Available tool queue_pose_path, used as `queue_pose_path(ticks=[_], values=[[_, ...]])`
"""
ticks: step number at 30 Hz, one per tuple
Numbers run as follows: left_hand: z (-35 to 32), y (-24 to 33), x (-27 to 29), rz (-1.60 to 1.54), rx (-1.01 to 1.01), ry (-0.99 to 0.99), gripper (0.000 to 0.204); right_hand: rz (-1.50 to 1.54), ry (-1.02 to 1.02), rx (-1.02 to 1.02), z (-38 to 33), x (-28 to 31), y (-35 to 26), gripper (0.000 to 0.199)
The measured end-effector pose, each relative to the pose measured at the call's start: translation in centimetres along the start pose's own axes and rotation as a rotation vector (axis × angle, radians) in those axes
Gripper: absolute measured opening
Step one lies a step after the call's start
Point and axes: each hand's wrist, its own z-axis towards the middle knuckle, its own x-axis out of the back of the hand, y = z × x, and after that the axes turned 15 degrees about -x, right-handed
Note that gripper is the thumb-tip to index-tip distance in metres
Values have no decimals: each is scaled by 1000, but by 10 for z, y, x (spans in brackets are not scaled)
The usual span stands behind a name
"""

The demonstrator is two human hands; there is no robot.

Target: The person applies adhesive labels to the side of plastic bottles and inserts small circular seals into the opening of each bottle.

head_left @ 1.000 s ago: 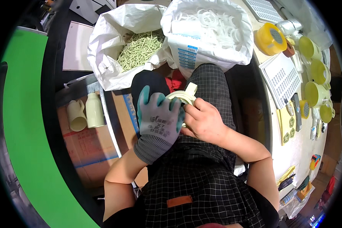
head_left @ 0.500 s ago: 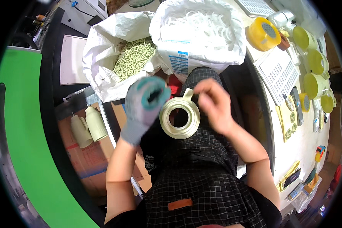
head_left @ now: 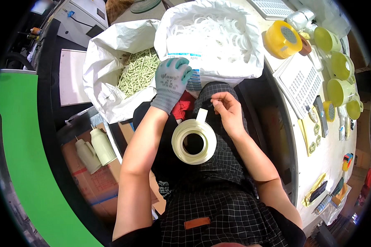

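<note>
A pale green jug-like vessel (head_left: 178,142) stands on my lap, its round opening facing up and a handle tab (head_left: 201,115) at its far side. Neither hand touches it. My left hand (head_left: 172,78), in a grey and teal glove, hovers at the front of the white sack of rings. Its fingers are loosely bent and apart; their tips are partly hidden, and nothing shows in them. Beyond the tab, to the right, is my bare right hand (head_left: 229,112), thumb and forefinger drawn together; anything between them is too small to make out.
Clear white rings (head_left: 212,37) fill one sack (head_left: 251,66); another sack (head_left: 97,74) holds pale green sticks (head_left: 140,72). Two pale jugs (head_left: 103,146) stand at left. The right-hand table (head_left: 286,119) carries yellow tape (head_left: 282,39), printed sheets (head_left: 299,84) and several green cups (head_left: 340,92).
My left hand has moved away from the vessel, up to the sack of rings. My right hand has dropped slightly and drawn its thumb and forefinger together. The vessel sits slightly lower in view.
</note>
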Motion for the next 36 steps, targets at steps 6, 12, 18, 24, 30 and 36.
queue_pose_path(ticks=[6, 12, 18, 24, 30, 36], values=[[-12, 25, 40, -80, -12, 52, 17, 26, -30, -43, -27, 14, -5, 13], [-121, 110, 72, -806, 666, 472, 12, -129, -419, -554, -104, 74, -11, 39], [-92, 212, 107, -1057, 373, 114, 18, 303, -578, -814, -171, 80, -2, 99], [-113, 155, 157, -1256, 989, 279, 10, -296, -325, -228, -177, 47, -12, 129], [-125, 112, 161, -1226, 1000, 292, 13, -970, -193, 236, -175, 38, -6, 128], [-134, 109, 160, -1245, 974, 259, 13, -1027, -138, 362, -177, 31, 1, 123]])
